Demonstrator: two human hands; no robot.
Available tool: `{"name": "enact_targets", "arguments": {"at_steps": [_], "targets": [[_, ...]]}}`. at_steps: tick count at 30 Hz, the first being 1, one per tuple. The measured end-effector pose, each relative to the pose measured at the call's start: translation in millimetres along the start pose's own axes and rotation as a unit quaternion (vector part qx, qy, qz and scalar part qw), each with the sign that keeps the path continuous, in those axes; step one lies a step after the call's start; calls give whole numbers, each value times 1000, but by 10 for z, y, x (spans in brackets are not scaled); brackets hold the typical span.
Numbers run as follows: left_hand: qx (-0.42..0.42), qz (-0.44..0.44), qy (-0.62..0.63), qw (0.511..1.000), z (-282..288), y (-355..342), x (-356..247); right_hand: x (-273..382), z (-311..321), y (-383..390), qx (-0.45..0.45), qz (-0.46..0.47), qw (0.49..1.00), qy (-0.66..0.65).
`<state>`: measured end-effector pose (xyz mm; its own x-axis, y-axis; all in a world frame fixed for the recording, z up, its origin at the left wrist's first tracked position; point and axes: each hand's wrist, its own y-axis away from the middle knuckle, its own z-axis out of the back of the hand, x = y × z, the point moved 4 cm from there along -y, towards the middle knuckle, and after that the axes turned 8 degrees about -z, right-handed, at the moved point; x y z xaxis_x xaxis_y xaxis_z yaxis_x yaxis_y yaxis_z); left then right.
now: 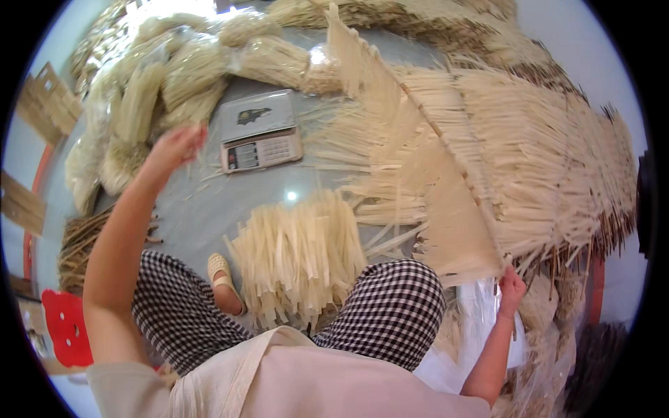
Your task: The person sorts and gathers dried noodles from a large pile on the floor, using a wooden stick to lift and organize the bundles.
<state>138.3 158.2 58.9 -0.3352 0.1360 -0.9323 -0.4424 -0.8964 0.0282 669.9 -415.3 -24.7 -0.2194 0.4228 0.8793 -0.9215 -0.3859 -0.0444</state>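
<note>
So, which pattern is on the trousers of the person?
The trousers have a black-and-white check; the head view shows it best.

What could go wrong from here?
1. The right hand holds the long stick near its lower end and the left hand is off it, so it might tip; support at the far end is unclear.
2. The sheet of hanging pale strips could slide along the slanted stick and bunch or drop.
3. The sandal sits right beside the strip pile; a foot shift might crush some.
</note>
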Motion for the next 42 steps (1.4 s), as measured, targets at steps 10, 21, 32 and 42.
{"name": "enact_targets", "arguments": {"at_steps": [10,21,32,42], "targets": [[-265,-115,305,908,1289,-1093,-405,489,136,-314,54,92,994,-32],[-277,-24,331,902,1132,-824,1050,1067,-1065,-678,-47,196,973,113],[-265,133,365,883,793,-1022,2950,358,-1921,-1267,-181,299,909,228],[-295,171,340,876,575,-1093,3009,-227,-2251,-1480,-13,-216,898,-384]]}}
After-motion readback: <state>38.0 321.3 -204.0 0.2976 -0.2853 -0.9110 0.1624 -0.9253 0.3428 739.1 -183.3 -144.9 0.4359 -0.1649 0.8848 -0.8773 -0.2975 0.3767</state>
